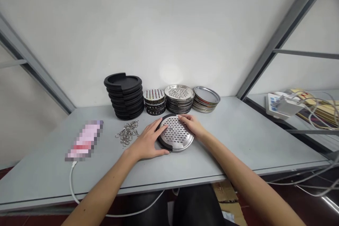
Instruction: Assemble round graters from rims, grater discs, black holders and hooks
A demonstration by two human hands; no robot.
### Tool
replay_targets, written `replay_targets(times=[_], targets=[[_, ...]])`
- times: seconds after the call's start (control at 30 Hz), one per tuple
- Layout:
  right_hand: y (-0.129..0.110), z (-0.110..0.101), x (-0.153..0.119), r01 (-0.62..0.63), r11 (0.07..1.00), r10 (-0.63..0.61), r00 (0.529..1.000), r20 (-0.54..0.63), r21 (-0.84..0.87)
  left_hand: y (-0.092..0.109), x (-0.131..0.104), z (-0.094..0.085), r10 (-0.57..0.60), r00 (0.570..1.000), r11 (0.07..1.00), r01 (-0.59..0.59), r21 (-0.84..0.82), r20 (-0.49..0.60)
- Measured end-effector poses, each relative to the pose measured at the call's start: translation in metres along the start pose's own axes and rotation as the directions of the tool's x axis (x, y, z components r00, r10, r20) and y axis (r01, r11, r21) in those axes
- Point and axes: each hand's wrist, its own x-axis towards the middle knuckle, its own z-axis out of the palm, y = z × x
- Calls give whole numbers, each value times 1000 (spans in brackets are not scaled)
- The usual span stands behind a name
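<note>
A round perforated metal disc (178,135), which looks like a grater plate, lies on the table between my hands. A black crescent-shaped rim (164,143) runs around its left side. My left hand (148,142) grips the black rim, its thumb near the front and its index fingertip over the slotted face. At the disc's upper right edge, my right hand (192,126) holds on with thumb and fingers closed; part of its grip is hidden. Behind stand a stack of black round holders (124,95), slotted discs (154,101), wider perforated discs (179,97) and plain-faced metal round pieces (207,99).
Small bent metal clips (128,132) lie in a pile left of my left hand. A blurred-out phone (85,139) with a white cable (71,180) rests farther left. At right, a power strip (283,105) and tangled cables (317,109) sit beyond the metal frame (261,67).
</note>
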Motion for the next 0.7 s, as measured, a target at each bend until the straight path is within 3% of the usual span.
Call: replay_targets(times=[0.2, 0.3, 0.4, 0.5, 0.57, 0.63, 0.7], targets=[[3, 0, 4, 177, 928, -182, 983, 16, -328, -9, -3, 0, -14, 1000, 1000, 14, 17, 1], [6, -1, 3, 245, 811, -297, 955, -13, -531, -10, -4, 0, -12, 1000, 1000, 12, 11, 6], [6, -1, -3, 310, 655, -442, 897, -17, -690, -10, -4, 1, -22, 999, 1000, 22, 13, 31], [2, 2, -12, 465, 554, -519, 842, 150, -691, -11, -2, 4, -57, 998, 998, 56, 22, 14], [-2, 5, -18, 603, 443, -550, 767, 330, -664, -12, -1, 7, -88, 996, 996, 88, 14, -10], [-4, 9, -23, 691, 337, -525, 701, 482, -639, -13, -2, 9, -113, 993, 994, 113, 2, -14], [-5, 12, -27, 731, 278, -452, 672, 586, -624, -14, -4, 8, -114, 993, 993, 114, -11, 8]])
